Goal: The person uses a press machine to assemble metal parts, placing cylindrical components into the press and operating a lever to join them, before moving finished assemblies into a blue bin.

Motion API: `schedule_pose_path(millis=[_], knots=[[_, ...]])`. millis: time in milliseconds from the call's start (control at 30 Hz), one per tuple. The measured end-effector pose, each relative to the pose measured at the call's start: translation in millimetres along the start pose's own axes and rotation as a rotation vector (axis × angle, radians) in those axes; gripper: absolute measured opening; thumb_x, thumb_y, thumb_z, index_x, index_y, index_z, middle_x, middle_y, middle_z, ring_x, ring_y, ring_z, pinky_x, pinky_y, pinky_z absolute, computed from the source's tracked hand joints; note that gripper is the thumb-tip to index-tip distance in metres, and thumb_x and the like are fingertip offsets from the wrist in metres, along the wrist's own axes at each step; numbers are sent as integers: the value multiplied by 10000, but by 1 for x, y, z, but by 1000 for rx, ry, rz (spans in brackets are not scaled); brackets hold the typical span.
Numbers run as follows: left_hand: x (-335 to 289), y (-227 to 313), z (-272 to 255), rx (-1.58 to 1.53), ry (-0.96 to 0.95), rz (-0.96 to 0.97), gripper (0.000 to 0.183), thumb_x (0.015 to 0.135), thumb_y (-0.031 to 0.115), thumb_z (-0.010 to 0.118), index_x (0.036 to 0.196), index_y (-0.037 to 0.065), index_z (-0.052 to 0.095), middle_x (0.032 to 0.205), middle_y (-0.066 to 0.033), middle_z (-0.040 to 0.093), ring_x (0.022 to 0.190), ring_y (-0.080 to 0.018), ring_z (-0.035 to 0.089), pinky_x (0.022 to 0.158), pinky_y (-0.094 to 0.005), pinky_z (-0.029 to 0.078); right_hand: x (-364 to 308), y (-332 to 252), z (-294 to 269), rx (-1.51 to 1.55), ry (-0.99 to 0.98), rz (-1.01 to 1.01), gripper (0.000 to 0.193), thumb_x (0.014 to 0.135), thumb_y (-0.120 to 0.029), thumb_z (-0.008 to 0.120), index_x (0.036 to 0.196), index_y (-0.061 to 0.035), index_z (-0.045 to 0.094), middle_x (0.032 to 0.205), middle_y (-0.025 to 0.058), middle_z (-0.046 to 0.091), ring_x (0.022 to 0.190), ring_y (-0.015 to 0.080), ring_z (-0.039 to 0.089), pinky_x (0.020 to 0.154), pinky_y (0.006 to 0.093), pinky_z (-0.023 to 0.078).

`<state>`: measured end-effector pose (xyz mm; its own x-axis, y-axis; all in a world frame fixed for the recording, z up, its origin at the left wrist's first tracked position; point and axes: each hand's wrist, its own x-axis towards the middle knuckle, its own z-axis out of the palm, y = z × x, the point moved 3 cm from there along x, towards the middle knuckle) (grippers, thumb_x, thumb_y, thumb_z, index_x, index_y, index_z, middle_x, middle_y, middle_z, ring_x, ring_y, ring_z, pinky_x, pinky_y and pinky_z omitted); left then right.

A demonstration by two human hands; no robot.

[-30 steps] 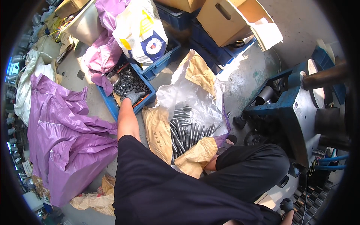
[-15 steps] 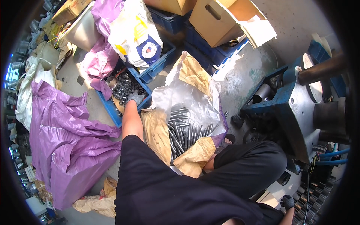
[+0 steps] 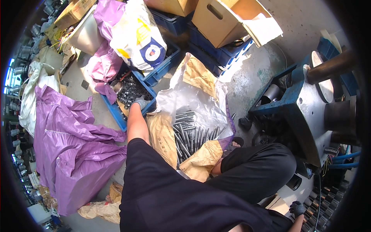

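1. While the left hand [image 3: 141,103], in a grey glove, is down among the small dark metal rings [image 3: 135,89], its fingertips are out of sight, so I cannot tell whether it grasps any. The rings lie in the blue bin [image 3: 116,116], left of the open sack [image 3: 201,104].

2. The right hand [image 3: 297,208], also gloved, is at the near right beside the dark metal pieces [image 3: 324,205]. Its fingers look curled, but I cannot tell whether they hold anything.

3. The rings lie loose and jumbled, so a careless grab could bring up too many or let some slip back; a hard edge might nip a finger through the glove.

4. The bare forearm crosses the bin's near side, and leaning on it could scrape the skin or tilt the bin.

5. A purple bag end [image 3: 106,89] hangs over the bin's far left corner; a tug on it could flick rings out.

6. Just right of that forearm, a brown paper flap [image 3: 162,133] could catch the arm, and a pulled flap might disturb the steel rods [image 3: 193,137] in the sack.
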<state>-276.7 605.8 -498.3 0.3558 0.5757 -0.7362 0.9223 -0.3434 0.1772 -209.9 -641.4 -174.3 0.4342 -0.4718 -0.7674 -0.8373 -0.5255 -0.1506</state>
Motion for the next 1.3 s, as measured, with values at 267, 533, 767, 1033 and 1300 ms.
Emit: schedule_pose_path(millis=[267, 533, 767, 1033, 1300], knots=[[29, -13, 15, -187, 158, 165, 750, 771, 335, 858, 1387, 12, 576, 1201, -196, 718, 1023, -303, 699, 901, -419, 561, -5, -7, 4, 6, 23, -7, 237, 915, -73, 624, 1151, -61, 604, 814, 132, 696, 563, 263, 662, 467, 385, 521], [-11, 13, -4, -148, 107, 310, 706, 843, 324, 776, 1433, 19, 536, 1257, -249, 681, 1093, -371, 685, 927, -429, 544, 7, -1, 5, -39, -122, -131, 215, 938, -75, 586, 1145, -38, 631, 870, 137, 709, 636, 273, 694, 527, 384, 550], [51, -3, 12, -223, 96, 465, 529, 935, 292, 678, 1386, 34, 578, 1308, -190, 668, 1154, -345, 640, 965, -420, 499, -19, -22, 12, -79, -36, -67, 300, 916, -103, 653, 1192, 11, 673, 927, 138, 740, 737, 250, 739, 616, 374, 597], [94, -10, 15, -479, -400, 357, 413, 1008, 358, 409, 1263, 176, 679, 1312, -36, 684, 1184, -272, 610, 1016, -420, 439, -51, -51, 25, -194, 14, -186, 297, 883, -135, 692, 1141, 10, 718, 942, 123, 753, 793, 206, 746, 672, 347, 600], [0, 8, -20, -197, 366, 375, 195, 785, -18, 587, 930, 26, 710, 885, -116, 714, 813, -279, 663, 786, -395, 533, -74, -80, 40, -608, 51, -515, 361, 886, -257, 705, 1193, -69, 737, 1150, 170, 744, 1063, 327, 709, 975, 408, 546]])
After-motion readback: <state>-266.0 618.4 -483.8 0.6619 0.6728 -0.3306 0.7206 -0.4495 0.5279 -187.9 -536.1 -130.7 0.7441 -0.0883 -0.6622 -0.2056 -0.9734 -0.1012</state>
